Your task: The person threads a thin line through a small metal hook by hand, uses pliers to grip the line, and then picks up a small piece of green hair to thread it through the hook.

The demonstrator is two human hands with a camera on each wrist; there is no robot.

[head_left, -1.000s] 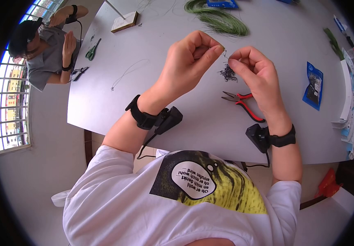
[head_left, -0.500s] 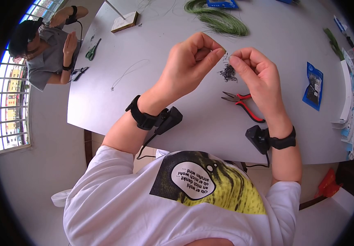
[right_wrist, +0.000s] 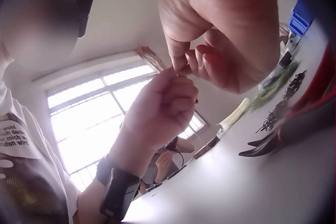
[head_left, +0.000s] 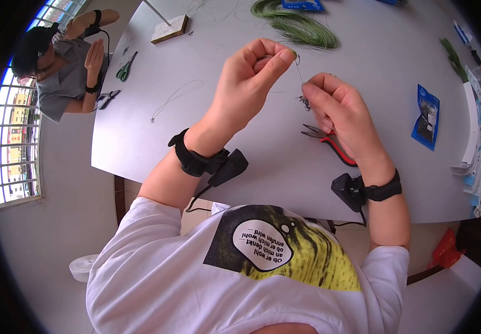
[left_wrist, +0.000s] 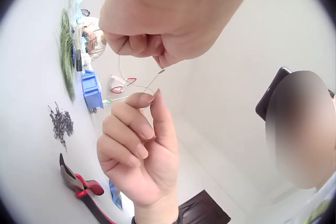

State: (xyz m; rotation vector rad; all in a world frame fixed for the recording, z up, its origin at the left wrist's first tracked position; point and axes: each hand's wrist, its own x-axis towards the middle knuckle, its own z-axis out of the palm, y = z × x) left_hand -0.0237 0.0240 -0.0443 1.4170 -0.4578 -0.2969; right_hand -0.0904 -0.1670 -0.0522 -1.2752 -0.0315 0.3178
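In the head view my left hand (head_left: 251,78) pinches a small dark metal piece (head_left: 298,57) between thumb and forefinger. From it a thin line (head_left: 300,72) runs tautly down to my right hand (head_left: 343,111), whose thumb and forefinger pinch it. The left wrist view shows the metal piece (left_wrist: 161,70) at the left fingertips; it is too small there to tell its exact kind. Below the right fingers lies a pile of small black pieces (left_wrist: 62,124), partly hidden in the head view. Red-handled pliers (head_left: 338,150) lie partly under the right hand.
A green bundle of line (head_left: 302,30) lies at the back, with a blue packet (head_left: 427,117) at right. A looped thin line (head_left: 168,101) lies left, near green scissors (head_left: 126,68) and a block with a rod (head_left: 169,30). Another person (head_left: 65,72) sits at the left edge.
My left hand has moved slightly up and left. My right hand has shifted lower and to the left, over the pile and pliers, and the line between the hands now stretches longer.
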